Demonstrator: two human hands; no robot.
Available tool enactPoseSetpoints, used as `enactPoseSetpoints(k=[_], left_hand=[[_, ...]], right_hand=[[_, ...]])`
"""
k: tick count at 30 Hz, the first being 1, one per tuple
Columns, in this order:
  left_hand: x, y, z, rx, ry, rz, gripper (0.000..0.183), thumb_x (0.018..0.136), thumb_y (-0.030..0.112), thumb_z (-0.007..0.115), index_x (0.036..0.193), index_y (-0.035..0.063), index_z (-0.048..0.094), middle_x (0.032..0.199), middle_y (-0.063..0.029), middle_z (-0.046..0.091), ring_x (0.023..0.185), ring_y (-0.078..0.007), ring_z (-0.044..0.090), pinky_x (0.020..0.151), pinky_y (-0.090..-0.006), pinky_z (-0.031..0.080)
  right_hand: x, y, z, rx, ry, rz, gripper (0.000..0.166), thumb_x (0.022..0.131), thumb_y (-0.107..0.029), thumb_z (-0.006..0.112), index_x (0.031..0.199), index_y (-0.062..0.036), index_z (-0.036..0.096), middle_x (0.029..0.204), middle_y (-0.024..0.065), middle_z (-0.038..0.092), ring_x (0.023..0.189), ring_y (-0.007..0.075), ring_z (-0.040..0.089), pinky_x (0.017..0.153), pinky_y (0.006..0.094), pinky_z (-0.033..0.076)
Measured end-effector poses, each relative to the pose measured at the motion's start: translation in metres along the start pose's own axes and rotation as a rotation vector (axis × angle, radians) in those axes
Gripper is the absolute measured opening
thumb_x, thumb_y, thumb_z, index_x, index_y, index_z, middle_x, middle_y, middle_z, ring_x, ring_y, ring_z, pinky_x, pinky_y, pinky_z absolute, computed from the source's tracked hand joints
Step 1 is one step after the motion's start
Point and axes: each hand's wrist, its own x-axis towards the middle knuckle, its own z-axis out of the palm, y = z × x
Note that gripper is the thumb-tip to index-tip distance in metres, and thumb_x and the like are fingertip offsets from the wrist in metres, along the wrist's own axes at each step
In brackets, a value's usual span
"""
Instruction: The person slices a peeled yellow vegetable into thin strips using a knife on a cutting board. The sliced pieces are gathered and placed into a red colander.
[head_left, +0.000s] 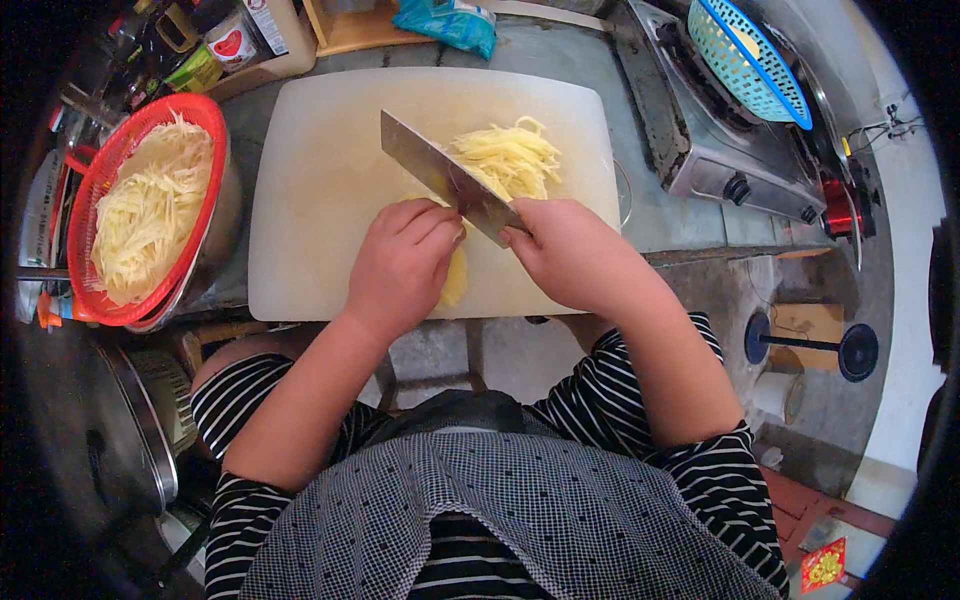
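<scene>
A wide white cutting board (322, 172) lies before me on the counter. My right hand (562, 247) grips a cleaver (442, 172), whose broad blade slants up to the left across the board. Beside the blade, my left hand (409, 259) bends its fingers over pale yellow slices (454, 281), probably potato, and presses them to the board. The fingertips sit right against the cleaver's side. On the blade's far side rests a heap of thin yellow shreds (517, 157). The cutting edge is hidden from above.
At left, a red plastic colander (214, 142) full of pale shreds (150, 206) sits in a metal bowl (214, 255). A gas stove (705, 165) stands at right, with a blue basket (750, 64) on it. Bottles (172, 30) and a teal bag (450, 26) line the back.
</scene>
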Motion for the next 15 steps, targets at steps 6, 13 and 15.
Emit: enactPoseSetpoints(k=[6, 13, 15], left_hand=[[0.0003, -0.0005, 0.001, -0.009, 0.001, -0.015, 0.021, 0.081, 0.003, 0.069, 0.102, 0.006, 0.069, 0.113, -0.0087, 0.072, 0.114, -0.032, 0.063, 0.1, -0.0437, 0.05], [-0.0002, 0.0, 0.0011, 0.006, -0.01, -0.026, 0.022, 0.082, 0.004, 0.069, 0.105, 0.0056, 0.069, 0.115, -0.0092, 0.072, 0.115, -0.0323, 0.062, 0.101, -0.044, 0.05], [-0.001, -0.0001, 0.0013, 0.004, -0.014, -0.028, 0.022, 0.083, 0.004, 0.069, 0.105, 0.0056, 0.069, 0.116, -0.0095, 0.071, 0.115, -0.0325, 0.062, 0.102, -0.0442, 0.049]], right_hand=[[0.0032, 0.0019, 0.0022, -0.028, -0.023, -0.008, 0.024, 0.097, -0.021, 0.061, 0.099, 0.0027, 0.066, 0.092, 0.0278, 0.068, 0.089, 0.0465, 0.065, 0.078, 0.0517, 0.052], [0.0057, 0.001, -0.001, -0.078, -0.042, -0.043, 0.023, 0.097, -0.021, 0.06, 0.099, 0.0014, 0.067, 0.092, 0.0275, 0.068, 0.089, 0.0463, 0.066, 0.08, 0.0529, 0.052], [0.0051, 0.0003, -0.0022, -0.098, -0.041, -0.042, 0.023, 0.097, -0.021, 0.06, 0.098, 0.0013, 0.067, 0.092, 0.0275, 0.068, 0.09, 0.0463, 0.066, 0.08, 0.053, 0.053]])
